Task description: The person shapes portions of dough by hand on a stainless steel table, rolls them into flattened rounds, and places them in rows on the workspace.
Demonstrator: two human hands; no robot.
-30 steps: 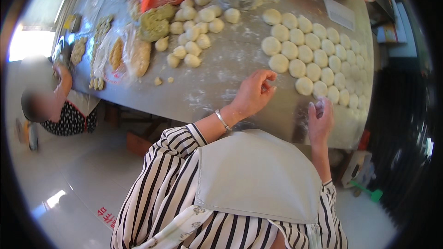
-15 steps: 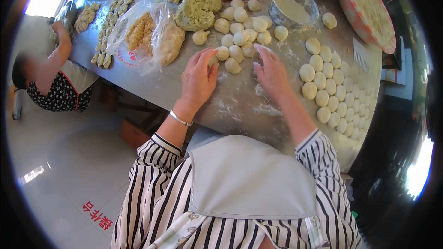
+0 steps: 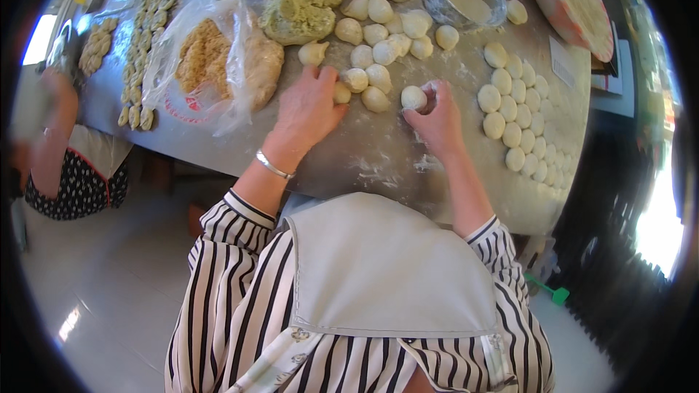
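My right hand [image 3: 441, 118] pinches a floury white dough ball [image 3: 413, 97] between thumb and fingers, just right of a loose cluster of dough balls [image 3: 379, 77]. At the cluster's near left edge, my left hand [image 3: 310, 103] curls its thumb and fingers round another dough ball [image 3: 341, 92], partly hidden by them. Several balls in the cluster have pinched, pointed tops. One pointed ball [image 3: 312, 53] lies apart, beyond my left fingertips. To the right, flattened round dough pieces [image 3: 507, 104] lie in close rows on the metal table [image 3: 349, 163].
Left of my hands sit a plastic bag of orange-brown crumbly filling [image 3: 204, 58], a pale dough lump [image 3: 263, 65] and greenish dough [image 3: 302, 10]. A flour bowl [image 3: 466, 1] and a large red-patterned basin [image 3: 568, 7] stand at the back right. Another person [image 3: 76, 174] works at the far left.
My right hand has moved from the cluster's edge slightly nearer me and now holds a dough ball. My left fingers have closed round another ball. The whole view has shifted a little.
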